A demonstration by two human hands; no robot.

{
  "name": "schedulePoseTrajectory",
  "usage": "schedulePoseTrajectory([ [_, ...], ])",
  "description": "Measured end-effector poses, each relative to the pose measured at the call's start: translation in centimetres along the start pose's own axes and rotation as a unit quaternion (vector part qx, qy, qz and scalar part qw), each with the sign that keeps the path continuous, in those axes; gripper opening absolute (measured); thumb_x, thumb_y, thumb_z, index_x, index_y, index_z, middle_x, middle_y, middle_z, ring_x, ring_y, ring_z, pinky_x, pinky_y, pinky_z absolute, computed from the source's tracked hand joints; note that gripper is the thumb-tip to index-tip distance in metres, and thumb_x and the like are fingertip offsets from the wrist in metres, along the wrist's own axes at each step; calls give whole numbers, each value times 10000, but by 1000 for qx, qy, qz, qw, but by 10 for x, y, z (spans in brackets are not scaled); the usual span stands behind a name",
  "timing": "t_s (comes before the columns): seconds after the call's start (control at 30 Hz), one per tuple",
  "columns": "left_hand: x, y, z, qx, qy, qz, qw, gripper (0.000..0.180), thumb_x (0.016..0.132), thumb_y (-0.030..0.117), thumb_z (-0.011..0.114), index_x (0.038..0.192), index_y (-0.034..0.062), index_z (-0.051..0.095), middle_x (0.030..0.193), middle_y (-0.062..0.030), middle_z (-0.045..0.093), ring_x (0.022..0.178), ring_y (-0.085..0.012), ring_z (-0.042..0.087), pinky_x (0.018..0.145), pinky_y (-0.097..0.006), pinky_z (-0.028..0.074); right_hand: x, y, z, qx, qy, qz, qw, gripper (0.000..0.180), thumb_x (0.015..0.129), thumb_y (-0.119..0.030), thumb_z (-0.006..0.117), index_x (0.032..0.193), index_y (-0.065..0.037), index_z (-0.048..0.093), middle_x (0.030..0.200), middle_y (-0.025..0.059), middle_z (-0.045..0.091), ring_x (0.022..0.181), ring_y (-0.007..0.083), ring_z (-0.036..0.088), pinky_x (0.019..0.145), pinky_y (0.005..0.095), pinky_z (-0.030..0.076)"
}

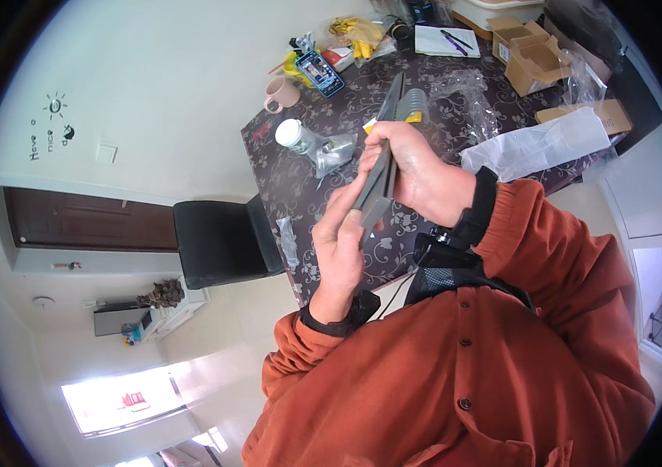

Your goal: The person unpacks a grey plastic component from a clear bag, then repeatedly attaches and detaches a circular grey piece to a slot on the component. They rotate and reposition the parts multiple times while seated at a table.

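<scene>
Near the centre of the frame, the right hand [417,167] is closed around the grey flat tool [382,167]. Its long axis runs from lower left to upper right. The left hand [339,241] supports its lower end with curled fingers, over the dark patterned table [284,179].

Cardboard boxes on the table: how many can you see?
2: an open box at the table's far right corner, and a flatter box just right of it, by the edge. Clutter may hide others.
</scene>
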State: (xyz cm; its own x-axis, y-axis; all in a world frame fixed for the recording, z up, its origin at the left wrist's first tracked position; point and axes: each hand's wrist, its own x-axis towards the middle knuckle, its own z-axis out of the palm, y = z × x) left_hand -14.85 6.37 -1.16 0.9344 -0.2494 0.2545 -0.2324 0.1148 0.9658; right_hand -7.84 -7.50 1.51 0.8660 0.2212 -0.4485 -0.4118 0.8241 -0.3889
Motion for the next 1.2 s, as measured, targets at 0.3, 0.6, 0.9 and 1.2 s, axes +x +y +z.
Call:
schedulePoseTrajectory([
  [0.3,4,2,3,-73,17,-73,995,535,919,307,492,1281,-87,486,1042,-137,593,867,-188,576,654,-301,486,-10,-6,3,20,8,33,999,141,779,-4,471,731,-98,377,591,-13,362,490,101,387,456,247,367],
  [0.6,11,-11,-13,187,-36,160,969,457,919,215,540,1294,-46,529,1128,-131,544,856,-191,604,702,-297,509,-8,-13,3,110,-57,50,991,122,753,3,482,720,-61,384,606,27,380,497,127,392,473,248,393],
  [0.9,11,2,-1,38,-18,88,995,394,859,108,550,1234,5,609,1127,-134,587,1053,-205,542,955,-317,393,-6,-20,-1,119,-87,120,982,119,746,14,484,700,-50,394,585,33,387,487,129,400,459,253,397],
  [1.2,16,19,-6,94,-41,37,994,396,838,43,520,1220,19,622,1117,-102,589,996,-157,544,887,-272,418,-9,-27,1,101,-133,134,977,100,746,28,481,748,-37,405,628,39,422,523,133,444,506,252,433],
])
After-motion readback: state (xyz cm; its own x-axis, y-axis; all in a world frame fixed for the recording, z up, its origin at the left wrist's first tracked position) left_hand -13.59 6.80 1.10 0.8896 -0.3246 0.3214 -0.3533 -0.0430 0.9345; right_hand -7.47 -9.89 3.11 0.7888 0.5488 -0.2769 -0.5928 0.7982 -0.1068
